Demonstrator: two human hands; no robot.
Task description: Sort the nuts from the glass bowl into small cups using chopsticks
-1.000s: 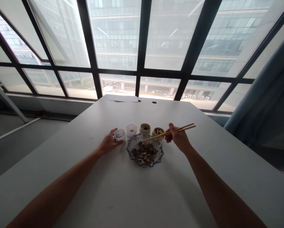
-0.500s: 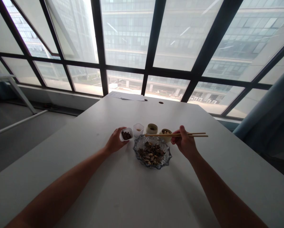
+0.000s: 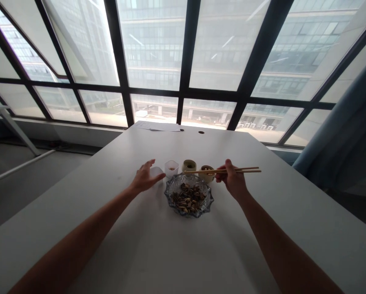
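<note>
My left hand [image 3: 143, 179] is open, thumb and fingers spread around a small translucent white cup [image 3: 156, 172] on the table. The thumb passes in front of this cup, and its contents are hidden. Wooden chopsticks [image 3: 249, 170] are held in my right hand [image 3: 232, 179], lying nearly level with their tips above the far rim of a scalloped glass bowl [image 3: 167, 195]. Striped seeds and darker pieces [image 3: 189, 197] fill the bowl's bottom. Behind it stand another white cup [image 3: 171, 169] with a few small bits, a greenish cup [image 3: 189, 165], and a similar cup [image 3: 207, 174] holding pale nuts.
The white table [image 3: 183, 253] reaches to large framed windows. Sheets of paper [image 3: 158, 127] lie at its far edge beside two round holes. A blue curtain [image 3: 338, 126] hangs at the right, and another table's white frame [image 3: 20, 132] stands at the left.
My left hand has loosened from the white cup, which was tilted toward me showing dark pieces. My right hand keeps the chopsticks in much the same pose. The view has shifted slightly.
</note>
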